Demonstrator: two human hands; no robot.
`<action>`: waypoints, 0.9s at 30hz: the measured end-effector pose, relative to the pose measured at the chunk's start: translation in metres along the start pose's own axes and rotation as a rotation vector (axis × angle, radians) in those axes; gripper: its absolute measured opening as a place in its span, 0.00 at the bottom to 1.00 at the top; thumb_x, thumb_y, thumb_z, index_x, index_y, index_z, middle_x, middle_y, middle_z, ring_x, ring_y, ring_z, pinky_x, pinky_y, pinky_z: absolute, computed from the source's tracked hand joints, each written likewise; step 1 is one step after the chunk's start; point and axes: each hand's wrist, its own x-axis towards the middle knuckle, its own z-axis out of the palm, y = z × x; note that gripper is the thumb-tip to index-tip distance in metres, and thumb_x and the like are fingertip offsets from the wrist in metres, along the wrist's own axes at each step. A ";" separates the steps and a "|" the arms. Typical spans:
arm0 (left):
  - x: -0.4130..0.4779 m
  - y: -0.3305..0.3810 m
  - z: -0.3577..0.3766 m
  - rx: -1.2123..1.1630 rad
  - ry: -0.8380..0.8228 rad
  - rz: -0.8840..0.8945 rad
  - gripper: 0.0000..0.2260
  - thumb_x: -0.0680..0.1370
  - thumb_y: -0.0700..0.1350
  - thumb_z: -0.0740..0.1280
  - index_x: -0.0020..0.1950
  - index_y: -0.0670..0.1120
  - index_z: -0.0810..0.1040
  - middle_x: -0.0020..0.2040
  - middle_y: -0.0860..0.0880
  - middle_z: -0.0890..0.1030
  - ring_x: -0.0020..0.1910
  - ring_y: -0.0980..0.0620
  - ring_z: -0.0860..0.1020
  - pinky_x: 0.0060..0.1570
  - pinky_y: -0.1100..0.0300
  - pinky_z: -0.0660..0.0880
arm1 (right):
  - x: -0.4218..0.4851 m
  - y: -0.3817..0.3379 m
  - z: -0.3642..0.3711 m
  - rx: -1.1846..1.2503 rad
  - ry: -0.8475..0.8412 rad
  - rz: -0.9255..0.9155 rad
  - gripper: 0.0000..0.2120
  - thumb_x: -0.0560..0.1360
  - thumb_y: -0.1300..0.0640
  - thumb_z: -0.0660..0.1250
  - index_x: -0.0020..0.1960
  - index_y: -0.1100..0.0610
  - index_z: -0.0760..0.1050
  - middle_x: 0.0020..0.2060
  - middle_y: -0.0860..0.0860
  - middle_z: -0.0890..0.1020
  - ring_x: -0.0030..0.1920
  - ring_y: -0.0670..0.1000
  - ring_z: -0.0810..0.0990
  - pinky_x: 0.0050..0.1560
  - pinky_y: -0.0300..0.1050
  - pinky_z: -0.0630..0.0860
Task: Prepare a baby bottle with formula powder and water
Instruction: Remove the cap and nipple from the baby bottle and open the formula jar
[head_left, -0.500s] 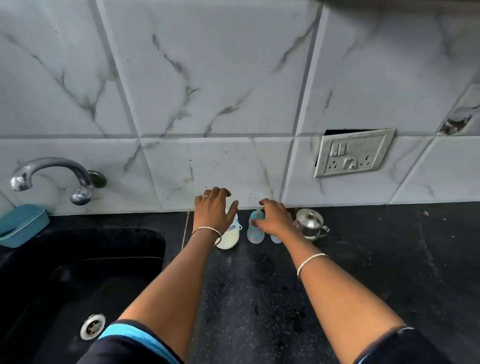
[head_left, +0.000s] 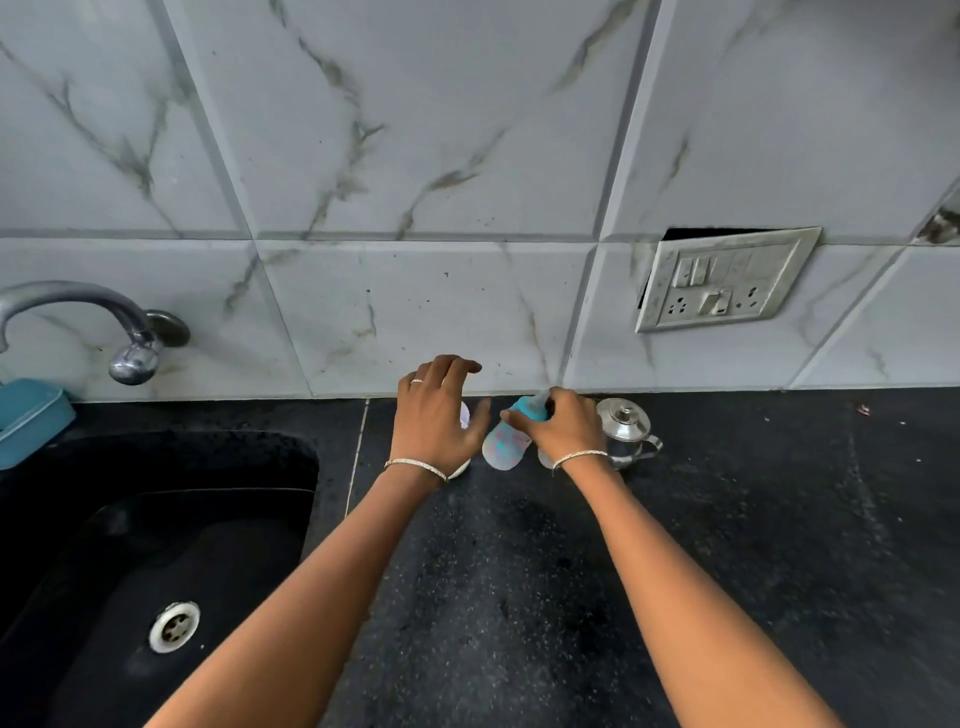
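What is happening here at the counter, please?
A person stands at a black counter beside a sink, starting to prepare a baby bottle. The right hand has its grip on the teal collar of the baby bottle and holds it tilted. The left hand hovers, fingers spread, over a white container that it mostly hides. A small steel pot with a lid stands just to the right. No powder or water is visible in the bottle yet.

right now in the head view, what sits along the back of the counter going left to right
blue plastic tub → curved metal tap → left hand → tilted clear baby bottle with teal collar → right hand → small lidded steel pot
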 end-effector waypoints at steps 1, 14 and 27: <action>-0.009 0.003 -0.003 -0.029 0.004 0.010 0.20 0.73 0.56 0.63 0.60 0.47 0.79 0.58 0.47 0.81 0.55 0.42 0.80 0.55 0.49 0.71 | -0.008 0.001 -0.007 0.026 0.024 0.007 0.27 0.67 0.33 0.77 0.49 0.57 0.81 0.46 0.54 0.86 0.48 0.57 0.84 0.45 0.50 0.81; -0.127 0.085 -0.022 -0.115 -0.258 -0.109 0.22 0.71 0.60 0.73 0.55 0.48 0.73 0.50 0.48 0.82 0.48 0.41 0.82 0.42 0.51 0.73 | -0.156 -0.016 -0.053 0.270 0.098 0.109 0.27 0.67 0.32 0.74 0.30 0.55 0.72 0.28 0.50 0.81 0.35 0.53 0.82 0.39 0.49 0.77; -0.146 0.068 -0.060 -1.268 -1.119 -0.197 0.06 0.65 0.37 0.69 0.40 0.37 0.77 0.34 0.47 0.82 0.33 0.52 0.80 0.41 0.58 0.78 | -0.199 -0.009 -0.063 0.531 -0.185 -0.425 0.22 0.68 0.41 0.75 0.38 0.60 0.73 0.30 0.55 0.75 0.29 0.52 0.71 0.29 0.51 0.69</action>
